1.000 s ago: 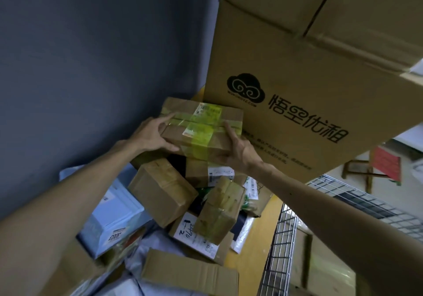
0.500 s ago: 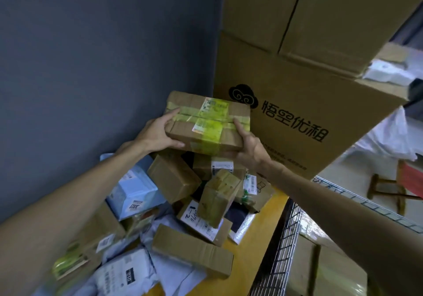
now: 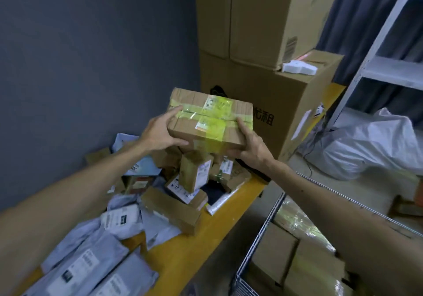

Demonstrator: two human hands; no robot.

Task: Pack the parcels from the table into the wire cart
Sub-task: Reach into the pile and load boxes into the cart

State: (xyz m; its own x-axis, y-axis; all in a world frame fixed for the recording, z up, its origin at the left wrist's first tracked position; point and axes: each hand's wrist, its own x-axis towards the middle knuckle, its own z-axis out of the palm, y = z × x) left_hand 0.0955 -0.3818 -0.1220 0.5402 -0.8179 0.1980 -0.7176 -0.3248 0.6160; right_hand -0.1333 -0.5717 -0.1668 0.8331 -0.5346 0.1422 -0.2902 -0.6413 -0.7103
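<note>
Status: taped box (image 3: pixel 209 121) is up in both hands, held over the pile at the back of the table (image 3: pixel 194 250), not yet over the wire cart (image 3: pixel 259 238). Cart sits right of the table edge, low in view.

Left hand (image 3: pixel 158 133): fingers laid across the top of the box's left end, thumb curled along the near side. Grasping the box.
Right hand (image 3: pixel 251 145): wrapped on the right end, index finger on the top edge, thumb under the bottom edge. Also grasping the box.

Box is roughly level, near face tipped slightly toward the camera. Yellow-green tape crosses top and near face, labels under it.

Done, as I read it: cart holds a few cardboard boxes (image 3: pixel 272 256) with something in shiny film (image 3: pixel 297 223) behind them. Only a corner of the cart is in view, so no full count.

Left: most of the job. Table carries a heap of small cartons, incl. a small upright box (image 3: pixel 194 172) just below the held one and a long flat carton (image 3: pixel 171 211) in front of that, plus a spread of grey mailer bags (image 3: pixel 96 261) near left.

Big stacked cartons (image 3: pixel 297 103) behind the pile and white sack (image 3: pixel 375 144) on the floor look like storage, not load. My guess only.

Next move calls for a swing right and down into the cart. Free space beside the loaded boxes looks tight from here.
</note>
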